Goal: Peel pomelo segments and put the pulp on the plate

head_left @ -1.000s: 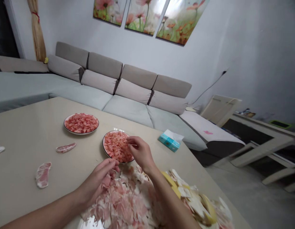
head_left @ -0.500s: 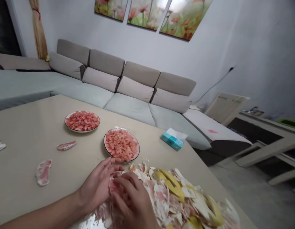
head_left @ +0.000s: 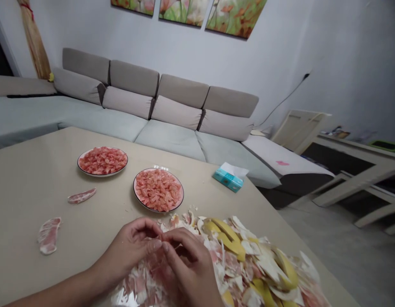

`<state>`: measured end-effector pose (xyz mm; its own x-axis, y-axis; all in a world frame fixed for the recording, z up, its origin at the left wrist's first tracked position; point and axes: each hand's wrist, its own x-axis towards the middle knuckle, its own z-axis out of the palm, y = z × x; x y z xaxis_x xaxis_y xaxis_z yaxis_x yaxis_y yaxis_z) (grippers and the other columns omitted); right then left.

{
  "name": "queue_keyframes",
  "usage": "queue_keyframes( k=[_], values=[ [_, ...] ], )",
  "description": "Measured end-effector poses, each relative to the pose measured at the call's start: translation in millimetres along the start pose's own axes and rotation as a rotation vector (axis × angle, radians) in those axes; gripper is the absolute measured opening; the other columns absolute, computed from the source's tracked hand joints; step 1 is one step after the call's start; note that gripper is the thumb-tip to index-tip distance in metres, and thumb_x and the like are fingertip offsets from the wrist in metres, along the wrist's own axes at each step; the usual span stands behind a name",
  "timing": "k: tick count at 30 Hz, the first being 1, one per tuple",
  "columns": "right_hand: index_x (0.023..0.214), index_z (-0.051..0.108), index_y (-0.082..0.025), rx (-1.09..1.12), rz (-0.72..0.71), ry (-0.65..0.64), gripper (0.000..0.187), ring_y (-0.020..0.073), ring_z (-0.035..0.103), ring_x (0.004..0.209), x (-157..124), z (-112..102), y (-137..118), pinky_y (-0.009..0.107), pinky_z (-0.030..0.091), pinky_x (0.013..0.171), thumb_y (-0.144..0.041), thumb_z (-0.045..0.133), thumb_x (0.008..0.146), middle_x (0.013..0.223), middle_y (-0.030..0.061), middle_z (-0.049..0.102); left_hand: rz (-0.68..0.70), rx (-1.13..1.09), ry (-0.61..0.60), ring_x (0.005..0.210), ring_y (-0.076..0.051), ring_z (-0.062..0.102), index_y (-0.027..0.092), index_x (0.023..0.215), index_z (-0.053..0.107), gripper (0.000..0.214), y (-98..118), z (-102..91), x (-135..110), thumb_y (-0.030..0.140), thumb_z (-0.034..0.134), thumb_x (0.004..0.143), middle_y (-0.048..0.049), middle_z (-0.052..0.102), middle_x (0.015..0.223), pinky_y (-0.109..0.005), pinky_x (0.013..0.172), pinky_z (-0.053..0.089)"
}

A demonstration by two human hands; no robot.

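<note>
My left hand (head_left: pixel 133 241) and my right hand (head_left: pixel 191 260) meet at the fingertips above the near part of the table. Both pinch a small piece of pink pomelo flesh, mostly hidden by the fingers. Below and right of them spreads a heap of pomelo peel (head_left: pixel 229 243), yellow rind mixed with white pith and pinkish membrane. Just beyond the hands is a round plate (head_left: pixel 182 196) piled with pink pomelo pieces. Farther left, a second plate (head_left: pixel 103 175) is heaped the same way. Two pomelo segments, one thin (head_left: pixel 82 196) and one wider (head_left: pixel 49 236), lie at the left.
A blue tissue box (head_left: pixel 229 178) stands near the far right edge of the beige table (head_left: pixel 59 162). Behind the table runs a long sofa (head_left: pixel 171 136) with grey cushions. At the right are a chair (head_left: pixel 296 130) and a desk (head_left: pixel 350 153).
My left hand has gone from stretched fingers to a pinch, its fingertips now meeting those of my right hand. The camera view has shifted slightly right.
</note>
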<state>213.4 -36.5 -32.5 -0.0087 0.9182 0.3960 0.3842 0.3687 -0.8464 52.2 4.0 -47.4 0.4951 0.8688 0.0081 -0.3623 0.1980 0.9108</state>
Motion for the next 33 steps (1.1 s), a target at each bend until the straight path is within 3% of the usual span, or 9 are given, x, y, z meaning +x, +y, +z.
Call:
queue_keyframes(
  k=[6, 12, 18, 22, 26, 30, 33],
  values=[
    [0.082, 0.071, -0.021, 0.054, 0.076, 0.040, 0.010, 0.0184, 0.065, 0.075, -1, 0, 2, 0.025, 0.049, 0.060, -0.027, 0.064, 0.085, 0.081, 0.0050, 0.068, -0.020, -0.021, 0.086, 0.078, -0.014, 0.058, 0.016, 0.082, 0.063, 0.019, 6, 5.4, -1, 0.026, 0.077, 0.076, -0.0016, 0.065, 0.079, -0.023, 0.073, 0.044],
    [0.076, 0.069, -0.018, 0.333, 0.278, 0.072, 0.019, 0.0132, 0.058, 0.054, -4, 6, 9, 0.023, 0.047, 0.049, -0.036, 0.071, 0.079, 0.071, 0.0026, 0.064, -0.074, -0.129, 0.088, 0.075, -0.012, 0.058, 0.015, 0.084, 0.063, 0.019, 3, 6.3, -2, 0.024, 0.077, 0.076, -0.0015, 0.064, 0.078, -0.022, 0.070, 0.046],
    [0.070, 0.068, -0.019, 0.577, 0.328, 0.156, 0.022, 0.0133, 0.058, 0.050, -5, 19, 8, 0.021, 0.049, 0.045, -0.040, 0.076, 0.072, 0.060, 0.0002, 0.063, -0.194, -0.297, 0.113, 0.081, -0.015, 0.064, 0.019, 0.099, 0.066, 0.027, 4, 9.8, -6, 0.023, 0.078, 0.075, -0.0033, 0.067, 0.088, -0.030, 0.078, 0.052],
    [0.069, 0.068, -0.020, 0.564, 0.324, 0.223, 0.024, 0.0126, 0.055, 0.047, -4, 19, 9, 0.021, 0.046, 0.042, -0.042, 0.076, 0.071, 0.059, -0.0009, 0.062, -0.227, -0.320, 0.096, 0.078, -0.015, 0.064, 0.015, 0.089, 0.070, 0.020, 5, 10.5, -6, 0.024, 0.079, 0.074, -0.0038, 0.066, 0.082, -0.029, 0.079, 0.053],
    [0.071, 0.066, -0.020, 0.465, 0.283, 0.370, 0.025, 0.0109, 0.050, 0.045, 5, 1, 10, 0.020, 0.045, 0.043, -0.044, 0.072, 0.076, 0.056, -0.0034, 0.056, -0.242, -0.325, 0.212, 0.080, -0.012, 0.063, 0.016, 0.087, 0.072, 0.019, 2, 7.5, -4, 0.020, 0.081, 0.071, -0.0021, 0.065, 0.084, -0.026, 0.086, 0.052],
    [0.081, 0.070, -0.019, 0.362, 0.271, 0.173, 0.020, 0.0173, 0.065, 0.066, 11, -10, 8, 0.026, 0.055, 0.061, -0.037, 0.074, 0.076, 0.077, 0.0039, 0.069, -0.224, -0.342, 0.142, 0.087, -0.016, 0.064, 0.016, 0.094, 0.069, 0.019, 3, 6.7, -3, 0.022, 0.076, 0.077, -0.0053, 0.066, 0.090, -0.032, 0.091, 0.050],
    [0.083, 0.070, -0.018, 0.251, 0.266, 0.056, 0.016, 0.0190, 0.067, 0.069, 9, -6, 9, 0.027, 0.055, 0.063, -0.033, 0.073, 0.077, 0.081, 0.0060, 0.072, -0.202, -0.286, 0.095, 0.084, -0.017, 0.063, 0.018, 0.096, 0.067, 0.019, 7, 7.9, -3, 0.028, 0.071, 0.080, -0.0055, 0.066, 0.090, -0.030, 0.082, 0.050]
  ],
)
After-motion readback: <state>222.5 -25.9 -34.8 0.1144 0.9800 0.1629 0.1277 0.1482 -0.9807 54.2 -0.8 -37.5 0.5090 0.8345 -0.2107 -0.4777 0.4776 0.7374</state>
